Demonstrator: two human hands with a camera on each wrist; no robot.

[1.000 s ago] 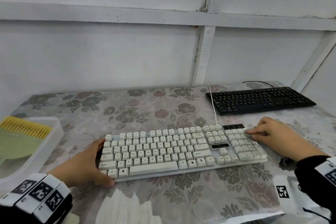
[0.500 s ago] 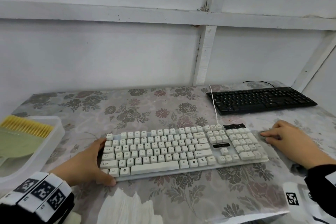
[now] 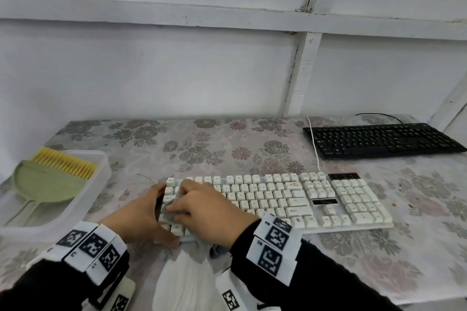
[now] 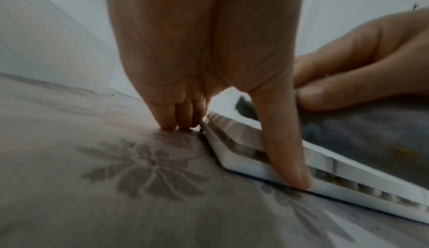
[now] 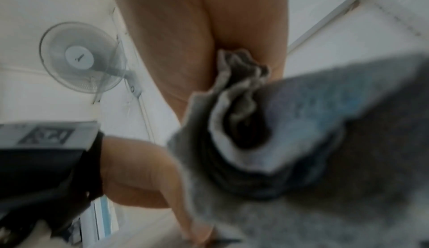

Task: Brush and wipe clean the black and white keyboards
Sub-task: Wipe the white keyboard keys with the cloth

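Observation:
The white keyboard (image 3: 290, 199) lies across the middle of the flowered table, and the black keyboard (image 3: 379, 140) sits at the back right. My left hand (image 3: 141, 212) holds the white keyboard's left end, thumb (image 4: 285, 151) against its front edge (image 4: 243, 162) and fingers curled at the far corner. My right hand (image 3: 202, 207) is right beside it over the leftmost keys. It grips a bunched grey cloth (image 3: 169, 212) and presses it onto the keys. The cloth (image 5: 301, 142) fills the right wrist view, crumpled under the palm.
A clear plastic tray (image 3: 101, 166) at the left holds a green brush (image 3: 50, 179) with yellow bristles. A white plastic bag (image 3: 187, 283) lies at the table's front edge between my arms. The white cable (image 3: 314, 146) runs back past the black keyboard. The wall stands close behind.
My right hand has swept from the keyboard's right end across to its left end, now with the grey cloth on the keys. My left hand has stayed at the left end.

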